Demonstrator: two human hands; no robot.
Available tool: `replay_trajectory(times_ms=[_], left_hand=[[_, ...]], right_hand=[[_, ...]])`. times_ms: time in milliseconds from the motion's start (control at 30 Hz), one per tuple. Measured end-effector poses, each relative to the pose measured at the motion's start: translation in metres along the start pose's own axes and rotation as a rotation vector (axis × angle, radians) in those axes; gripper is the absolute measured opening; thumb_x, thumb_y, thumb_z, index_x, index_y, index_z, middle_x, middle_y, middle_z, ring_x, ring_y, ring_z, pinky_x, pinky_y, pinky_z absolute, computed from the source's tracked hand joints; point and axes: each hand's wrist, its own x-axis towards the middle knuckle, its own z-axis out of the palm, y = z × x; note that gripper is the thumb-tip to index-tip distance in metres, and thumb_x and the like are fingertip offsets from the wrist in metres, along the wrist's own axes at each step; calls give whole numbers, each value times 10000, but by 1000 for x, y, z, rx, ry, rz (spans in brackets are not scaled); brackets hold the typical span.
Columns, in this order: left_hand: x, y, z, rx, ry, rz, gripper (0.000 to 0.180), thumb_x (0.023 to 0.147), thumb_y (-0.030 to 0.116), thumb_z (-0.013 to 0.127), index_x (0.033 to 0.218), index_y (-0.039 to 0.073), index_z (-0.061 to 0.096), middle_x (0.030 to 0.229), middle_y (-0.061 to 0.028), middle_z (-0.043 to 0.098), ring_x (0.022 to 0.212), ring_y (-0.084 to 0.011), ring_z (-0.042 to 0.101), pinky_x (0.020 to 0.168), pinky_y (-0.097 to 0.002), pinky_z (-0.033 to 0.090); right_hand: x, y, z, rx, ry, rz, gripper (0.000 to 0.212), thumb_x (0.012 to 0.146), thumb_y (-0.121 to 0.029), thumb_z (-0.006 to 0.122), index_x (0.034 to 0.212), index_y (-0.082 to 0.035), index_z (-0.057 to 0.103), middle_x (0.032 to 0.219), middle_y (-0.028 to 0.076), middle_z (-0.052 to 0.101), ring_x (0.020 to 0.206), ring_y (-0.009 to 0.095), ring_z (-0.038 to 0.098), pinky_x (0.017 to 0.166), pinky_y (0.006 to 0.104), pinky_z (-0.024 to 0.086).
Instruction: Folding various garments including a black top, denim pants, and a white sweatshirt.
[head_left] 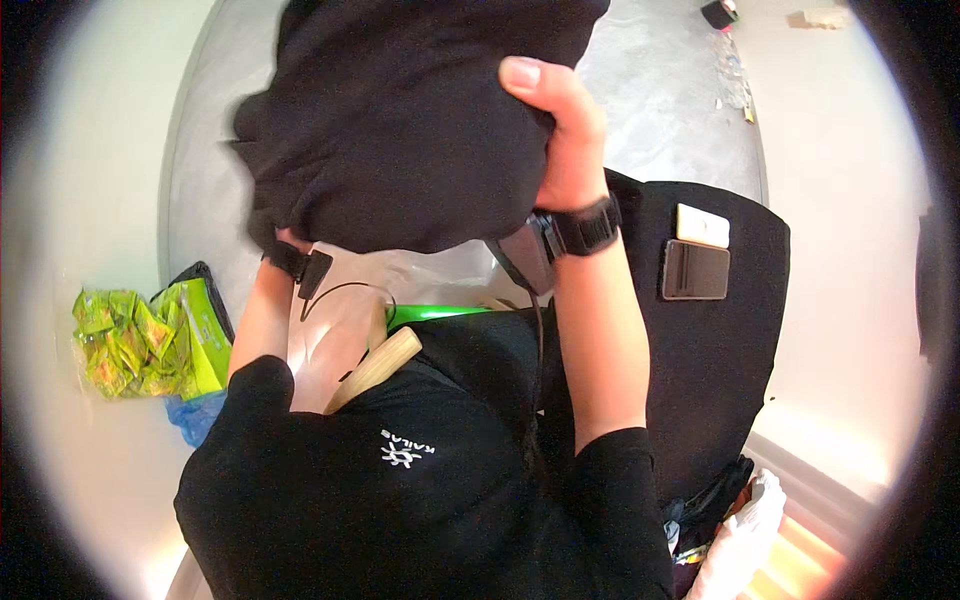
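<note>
A large piece of black fabric [410, 130], perhaps a garment, hangs bunched and raised in front of me at the top of the view. My right hand [575, 140] grips its right edge, thumb pressed on the near face and the other fingers hidden behind. At the lower left edge, only a bit of my left hand [290, 240] shows by the wrist; its fingers are covered by the fabric. Each wrist wears a black strap with a small device, and thin cables run from them.
On the black surface at right lie a white phone-like object [702, 226] and a dark phone [696, 270]. Green packets [135, 340] sit at far left. A pale wooden bar [380, 368] and something bright green [430, 312] are near my body. A white bag [745, 530] is at lower right.
</note>
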Motion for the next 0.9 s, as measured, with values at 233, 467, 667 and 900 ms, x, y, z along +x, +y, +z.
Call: replay_trajectory(times_ms=[233, 467, 667, 900], left_hand=[[-5, 2, -60, -303, 118, -68, 386, 863, 79, 577, 1238, 52, 494, 973, -72, 637, 734, -164, 624, 626, -250, 511], [16, 19, -38, 357, 149, -63, 76, 876, 101, 555, 912, 78, 492, 641, 73, 419, 469, -16, 361, 389, -181, 267], [17, 25, -20, 373, 183, 6, 100, 884, 126, 557, 913, 119, 462, 639, 72, 419, 446, -13, 354, 353, -175, 271], [20, 18, -14, 427, 237, 49, 142, 881, 154, 566, 978, 96, 481, 637, 65, 454, 443, -29, 378, 348, -189, 293]], right_hand=[[16, 137, -76, 62, 224, 561, 393, 776, -172, 613, 1125, 7, 595, 1030, 115, 650, 901, 218, 631, 829, 343, 497], [-25, 197, -114, -1046, 234, 237, 522, 738, -184, 657, 1202, 6, 510, 1075, 201, 645, 1013, 315, 619, 870, 390, 480], [-25, 202, -109, -1436, -22, 131, 470, 700, -193, 671, 1118, -42, 520, 996, 217, 623, 937, 396, 589, 830, 473, 477], [-44, 207, -102, -1471, -106, 6, 290, 773, -61, 555, 1062, -73, 581, 1007, 163, 617, 946, 345, 580, 807, 461, 472]])
